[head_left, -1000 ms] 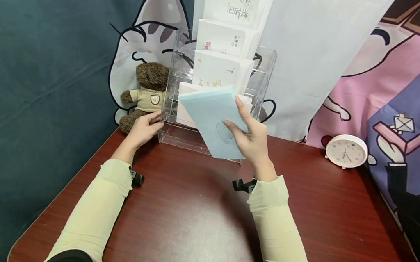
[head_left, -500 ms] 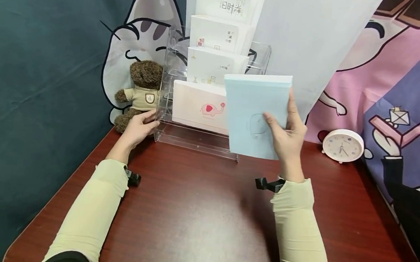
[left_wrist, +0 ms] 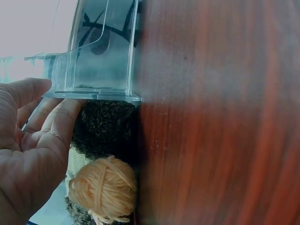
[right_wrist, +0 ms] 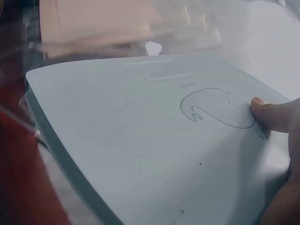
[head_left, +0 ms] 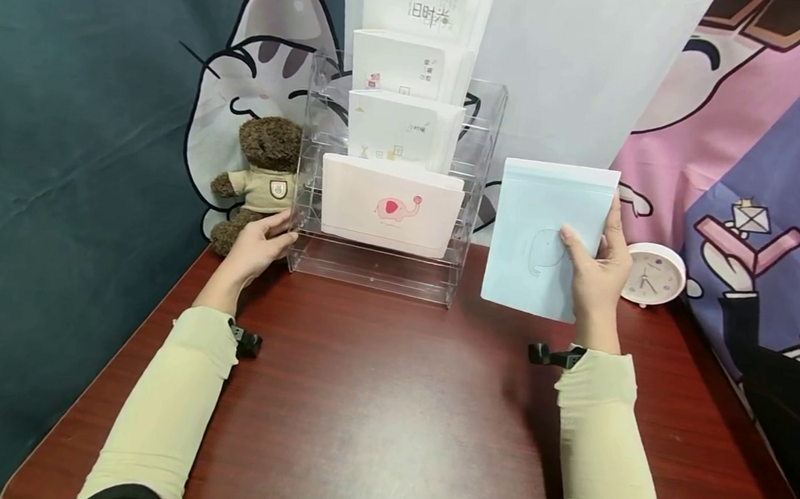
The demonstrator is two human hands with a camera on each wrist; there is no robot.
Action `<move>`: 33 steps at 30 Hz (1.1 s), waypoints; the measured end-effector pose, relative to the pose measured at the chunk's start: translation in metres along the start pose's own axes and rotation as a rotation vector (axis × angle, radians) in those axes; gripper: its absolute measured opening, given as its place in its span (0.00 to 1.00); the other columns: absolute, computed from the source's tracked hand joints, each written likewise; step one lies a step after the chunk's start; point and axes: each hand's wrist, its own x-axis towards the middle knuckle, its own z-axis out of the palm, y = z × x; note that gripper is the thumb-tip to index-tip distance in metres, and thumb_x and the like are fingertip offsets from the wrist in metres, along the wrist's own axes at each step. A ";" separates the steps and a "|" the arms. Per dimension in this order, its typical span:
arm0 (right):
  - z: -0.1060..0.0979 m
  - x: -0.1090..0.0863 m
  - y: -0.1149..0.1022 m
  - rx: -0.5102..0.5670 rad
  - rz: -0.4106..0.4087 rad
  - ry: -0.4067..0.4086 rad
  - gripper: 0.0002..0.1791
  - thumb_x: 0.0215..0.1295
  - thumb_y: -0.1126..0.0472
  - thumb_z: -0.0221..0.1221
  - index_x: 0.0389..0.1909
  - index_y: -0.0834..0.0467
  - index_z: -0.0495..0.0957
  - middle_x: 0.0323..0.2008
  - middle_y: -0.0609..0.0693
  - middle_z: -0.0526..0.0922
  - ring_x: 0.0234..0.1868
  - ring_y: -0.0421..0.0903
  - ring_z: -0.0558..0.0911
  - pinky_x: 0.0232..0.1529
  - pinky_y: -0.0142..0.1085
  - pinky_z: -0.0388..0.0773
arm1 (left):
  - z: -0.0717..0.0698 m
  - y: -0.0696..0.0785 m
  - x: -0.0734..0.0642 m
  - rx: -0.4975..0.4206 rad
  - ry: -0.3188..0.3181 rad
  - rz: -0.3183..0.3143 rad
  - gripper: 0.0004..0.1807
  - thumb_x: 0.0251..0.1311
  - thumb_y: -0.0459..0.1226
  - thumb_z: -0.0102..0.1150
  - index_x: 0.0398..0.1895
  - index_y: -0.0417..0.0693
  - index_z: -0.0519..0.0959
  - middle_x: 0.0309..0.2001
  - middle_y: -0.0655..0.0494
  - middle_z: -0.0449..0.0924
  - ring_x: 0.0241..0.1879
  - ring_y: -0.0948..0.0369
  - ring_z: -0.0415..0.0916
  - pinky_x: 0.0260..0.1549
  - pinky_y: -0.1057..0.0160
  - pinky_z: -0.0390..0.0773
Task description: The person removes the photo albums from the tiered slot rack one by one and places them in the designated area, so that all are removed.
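Near the back left corner of the counter (head_left: pixel 387 413), the left grip (head_left: pixel 256 249) pinched the side of the clear rack (head_left: pixel 372 280); rightward, the right grip (head_left: pixel 598 279) held the blue notebook (head_left: pixel 522 239) raised between rack and clock (head_left: pixel 656 274), where a firm pinch seemed wisest.

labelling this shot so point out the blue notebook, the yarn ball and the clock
Blue notebook (head_left: pixel 541 228), head view, middle of the cover
Yarn ball (left_wrist: pixel 104 186), left wrist view, its wound strands
Clock (head_left: pixel 655 275), head view, its dial
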 end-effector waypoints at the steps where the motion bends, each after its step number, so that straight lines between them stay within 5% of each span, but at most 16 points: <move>1: -0.004 0.002 0.005 -0.021 0.011 0.007 0.45 0.57 0.76 0.69 0.73 0.44 0.68 0.66 0.54 0.76 0.56 0.49 0.80 0.48 0.30 0.81 | -0.001 0.000 0.000 -0.007 0.000 -0.001 0.35 0.74 0.35 0.54 0.80 0.51 0.54 0.76 0.40 0.57 0.70 0.48 0.64 0.61 0.53 0.75; 6: -0.018 0.004 0.030 -0.086 0.128 0.029 0.46 0.59 0.76 0.67 0.75 0.44 0.65 0.73 0.44 0.67 0.67 0.43 0.70 0.60 0.28 0.72 | -0.003 -0.001 -0.001 -0.021 -0.012 -0.016 0.36 0.75 0.36 0.54 0.81 0.53 0.52 0.77 0.41 0.55 0.72 0.48 0.62 0.63 0.51 0.73; 13: -0.019 -0.009 0.051 -0.168 0.336 -0.026 0.46 0.61 0.73 0.67 0.77 0.42 0.61 0.75 0.44 0.62 0.72 0.38 0.63 0.68 0.28 0.63 | -0.001 0.000 -0.001 -0.019 -0.004 -0.019 0.36 0.74 0.35 0.55 0.81 0.53 0.53 0.77 0.43 0.56 0.71 0.49 0.63 0.62 0.53 0.74; 27: -0.033 -0.019 0.104 -0.320 0.441 -0.054 0.46 0.65 0.69 0.66 0.78 0.42 0.57 0.78 0.40 0.53 0.76 0.32 0.53 0.74 0.29 0.52 | -0.002 0.001 -0.001 -0.004 -0.016 -0.052 0.36 0.75 0.36 0.54 0.81 0.55 0.52 0.78 0.46 0.54 0.72 0.50 0.61 0.64 0.54 0.72; 33: -0.035 -0.022 0.115 -0.298 0.494 -0.074 0.45 0.63 0.77 0.57 0.78 0.43 0.60 0.77 0.44 0.59 0.74 0.37 0.58 0.72 0.33 0.58 | -0.002 0.000 0.000 -0.005 -0.015 -0.051 0.36 0.75 0.36 0.55 0.81 0.55 0.52 0.78 0.46 0.54 0.73 0.50 0.60 0.64 0.54 0.72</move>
